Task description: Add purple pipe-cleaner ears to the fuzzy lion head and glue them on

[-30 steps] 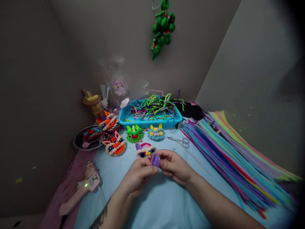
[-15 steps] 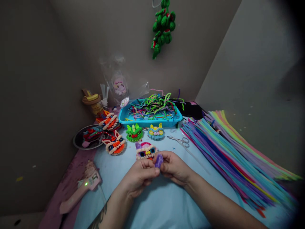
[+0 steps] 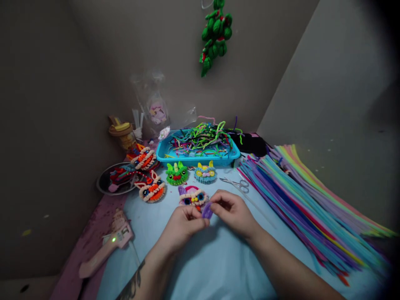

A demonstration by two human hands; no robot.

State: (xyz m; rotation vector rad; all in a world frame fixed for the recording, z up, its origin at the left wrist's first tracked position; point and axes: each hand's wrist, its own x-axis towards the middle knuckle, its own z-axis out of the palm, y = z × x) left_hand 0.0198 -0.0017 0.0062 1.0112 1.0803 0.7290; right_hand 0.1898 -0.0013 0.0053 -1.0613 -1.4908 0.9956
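Observation:
Between my two hands is a small purple piece of bent pipe cleaner (image 3: 206, 211), looped into a narrow oval. My left hand (image 3: 184, 225) pinches its lower left side between thumb and fingers. From the upper right, my right hand (image 3: 231, 212) grips the other end with fingertips and thumb. Just behind them a lion-like pipe-cleaner head (image 3: 193, 196) lies on the blue cloth, with a cream brow, dark eyes, a yellow nose and a purple ear at its left. Its lower right part is hidden by my hands and the purple piece.
A pink glue gun (image 3: 108, 250) with a lit green light lies at left. Several finished heads, including a green one (image 3: 176, 174), sit before a blue tray (image 3: 200, 160) of scraps. Scissors (image 3: 239, 184) and pipe-cleaner bundles (image 3: 300, 212) lie at right; a metal bowl (image 3: 101, 183) stands at left.
My right hand has shifted slightly up and its fingers have moved along the purple piece, which now tilts more to the right. More of the lion-like head shows behind.

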